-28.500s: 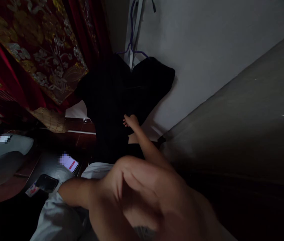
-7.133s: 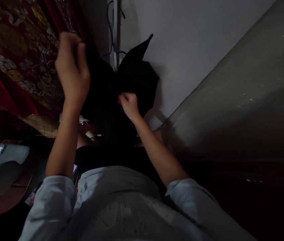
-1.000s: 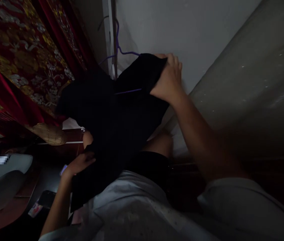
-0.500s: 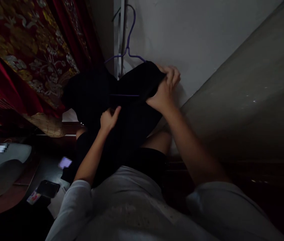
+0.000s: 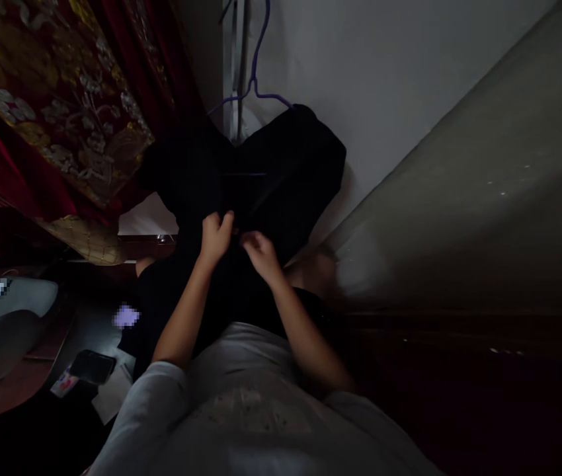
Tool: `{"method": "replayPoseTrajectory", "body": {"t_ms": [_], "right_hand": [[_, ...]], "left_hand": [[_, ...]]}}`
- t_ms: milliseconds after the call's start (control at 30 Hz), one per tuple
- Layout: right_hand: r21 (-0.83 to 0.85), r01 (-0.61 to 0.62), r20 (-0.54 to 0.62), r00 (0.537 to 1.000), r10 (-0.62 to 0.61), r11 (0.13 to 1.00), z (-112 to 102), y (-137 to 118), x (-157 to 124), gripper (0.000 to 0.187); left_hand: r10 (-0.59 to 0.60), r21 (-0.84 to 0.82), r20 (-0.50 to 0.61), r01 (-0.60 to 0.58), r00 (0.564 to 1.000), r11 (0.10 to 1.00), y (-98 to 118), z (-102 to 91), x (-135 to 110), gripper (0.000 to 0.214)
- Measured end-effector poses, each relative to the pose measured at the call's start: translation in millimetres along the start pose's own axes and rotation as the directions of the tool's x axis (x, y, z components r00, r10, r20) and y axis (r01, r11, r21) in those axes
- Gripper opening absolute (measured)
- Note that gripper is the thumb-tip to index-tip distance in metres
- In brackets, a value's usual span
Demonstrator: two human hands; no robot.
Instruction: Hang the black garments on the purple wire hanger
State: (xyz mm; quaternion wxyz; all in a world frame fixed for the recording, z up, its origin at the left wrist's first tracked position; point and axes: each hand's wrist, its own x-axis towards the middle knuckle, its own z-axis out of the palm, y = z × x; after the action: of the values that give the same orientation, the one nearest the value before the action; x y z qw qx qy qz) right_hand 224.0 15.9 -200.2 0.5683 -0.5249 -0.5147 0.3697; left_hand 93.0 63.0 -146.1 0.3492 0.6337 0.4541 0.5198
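Note:
A dark garment that looks like a black shirt [image 5: 301, 172] hangs in front of me on a purple hanger [image 5: 254, 86]. Its front is open at the top, and the hanger's lower bar shows across the gap. My left hand [image 5: 215, 238] is closed on the front edge of the cloth, thumb up. Close beside it on the right, my right hand [image 5: 261, 254] has its fingers curled and pinched at the shirt front. The dimness hides exactly what lies between the fingertips.
A metal upright [image 5: 234, 66] stands behind the hanger against the pale wall [image 5: 360, 59]. Red patterned fabric [image 5: 77, 119] hangs at the left. A phone [image 5: 92, 367] lies at lower left, near a grey chair [image 5: 8, 337]. A large greyish covered surface [image 5: 459, 198] slopes along the right.
My right hand has let go of the shirt's right shoulder area and come down to the front beside my left hand. The right side of the shirt now hangs loose.

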Motion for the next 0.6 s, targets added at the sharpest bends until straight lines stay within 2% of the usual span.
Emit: {"method": "replayPoseTrajectory", "body": {"t_ms": [33, 100, 167, 267, 367, 467, 600], "right_hand": [[0.024, -0.05, 0.049, 0.998, 0.049, 0.998, 8.9, 9.4, -3.3, 0.028], [0.043, -0.076, 0.04, 0.996, 0.074, 0.996, 17.8, 20.1, -3.1, 0.031], [0.051, -0.04, -0.008, 0.999, 0.04, 0.998, 17.4, 20.9, 1.4, 0.029], [0.057, 0.015, -0.018, 1.0, -0.014, 0.998, 10.6, 11.0, 4.0, 0.014], [0.091, 0.061, 0.026, 0.998, -0.064, 0.994, 6.0, -2.1, -2.9, 0.009], [0.143, 0.063, 0.084, 0.994, -0.076, 0.988, 4.9, -11.6, -10.8, 0.015], [0.149, 0.045, 0.15, 0.986, -0.068, 0.988, 7.7, -16.6, -14.9, 0.016]], "left_hand": [[0.005, -0.031, 0.03, -0.004, 1.0, 1.0, 5.3, 2.4, -6.6, 0.04], [0.023, -0.065, 0.082, -0.018, 0.996, 0.998, 17.6, 6.0, -16.3, 0.04], [0.046, -0.082, 0.116, -0.037, 0.992, 0.996, 30.1, 8.1, -22.5, 0.041], [0.07, -0.115, 0.143, -0.053, 0.987, 0.992, 41.8, 9.3, -27.8, 0.042], [0.018, -0.186, 0.104, 0.001, 0.994, 0.982, 42.3, 7.8, -31.4, 0.036], [-0.068, -0.262, 0.051, 0.079, 0.996, 0.962, 39.6, 3.9, -35.1, 0.034], [-0.091, -0.32, 0.056, 0.104, 0.994, 0.942, 45.0, 0.1, -42.2, 0.033]]}}
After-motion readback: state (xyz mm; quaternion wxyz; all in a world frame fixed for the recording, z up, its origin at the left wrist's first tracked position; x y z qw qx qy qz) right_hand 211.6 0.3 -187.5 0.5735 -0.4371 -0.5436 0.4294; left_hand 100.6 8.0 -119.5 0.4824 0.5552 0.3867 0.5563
